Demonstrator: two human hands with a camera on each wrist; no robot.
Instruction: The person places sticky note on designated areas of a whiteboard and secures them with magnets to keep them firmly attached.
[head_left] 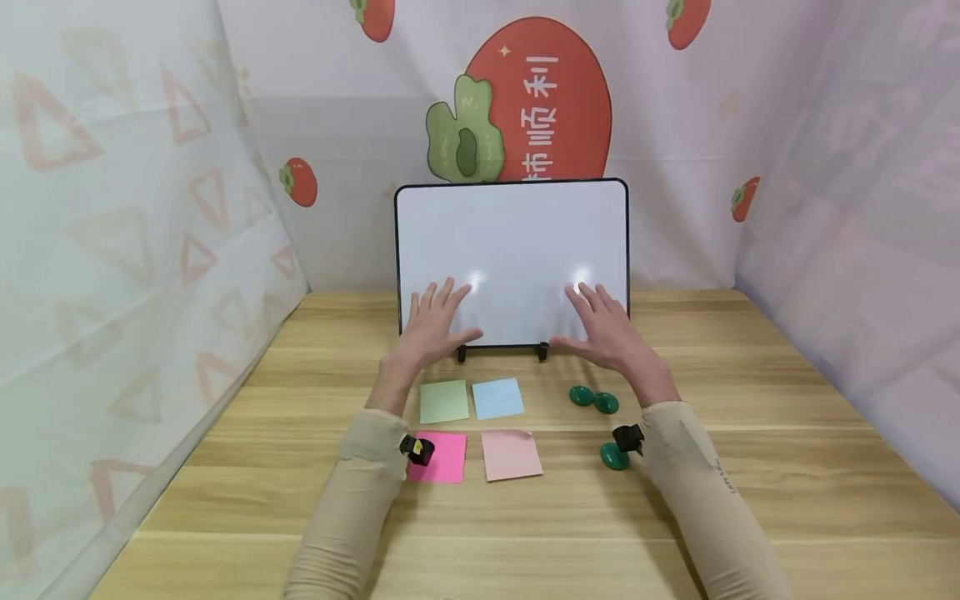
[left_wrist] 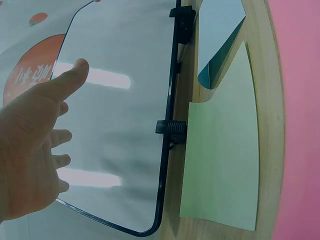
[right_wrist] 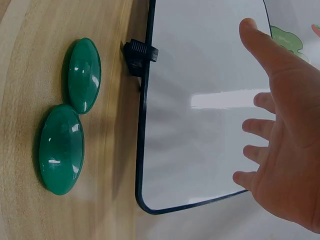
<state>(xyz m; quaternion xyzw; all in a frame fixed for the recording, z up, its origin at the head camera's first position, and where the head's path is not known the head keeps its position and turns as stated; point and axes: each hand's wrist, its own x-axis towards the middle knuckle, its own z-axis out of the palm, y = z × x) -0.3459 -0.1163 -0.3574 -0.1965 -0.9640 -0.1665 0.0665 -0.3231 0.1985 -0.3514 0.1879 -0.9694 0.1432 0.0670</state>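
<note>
A whiteboard (head_left: 513,250) with a black frame stands upright on small black feet (head_left: 543,352). In front of its lower left part my left hand (head_left: 435,325) is held with fingers spread and nothing in it. My right hand (head_left: 600,329) mirrors it at the lower right, thumb out, also holding nothing. Below the board lie a green sticky note (head_left: 444,402), a blue one (head_left: 498,398), a hot pink one (head_left: 448,458) partly covered by the left wrist camera, and a pale pink one (head_left: 512,455). Two green oval magnets (right_wrist: 84,75) sit side by side near the right wrist.
A third green oval piece (head_left: 614,456) lies partly under the right wrist camera (head_left: 628,438) in the head view. The wooden table (head_left: 247,467) is bordered by a white cloth (head_left: 150,250) at left and a persimmon-printed cloth (head_left: 337,242) behind the board.
</note>
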